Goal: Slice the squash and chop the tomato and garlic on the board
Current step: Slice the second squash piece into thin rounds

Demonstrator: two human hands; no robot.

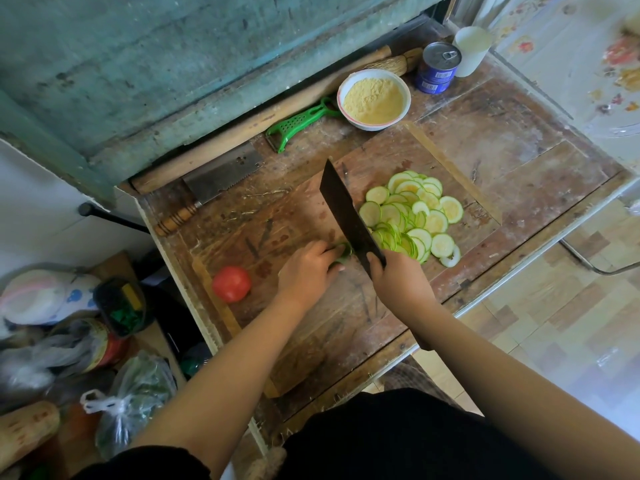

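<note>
On the wooden board (311,341) my left hand (306,271) grips the last green stub of the squash (343,253), mostly hidden under my fingers. My right hand (398,282) holds the handle of a dark cleaver (343,209), whose blade stands against the stub's right side. A pile of thin pale-green squash slices (412,216) lies to the right of the blade. A whole red tomato (231,284) sits on the board's left edge, apart from my left hand. I see no garlic.
A second cleaver with a wooden handle (214,185), a rolling pin (242,133) and a green peeler (298,124) lie behind the board. A white bowl of yellow flour (374,98), a blue can (438,67) and a white cup (472,50) stand at the back. Bags and jars crowd the floor at left.
</note>
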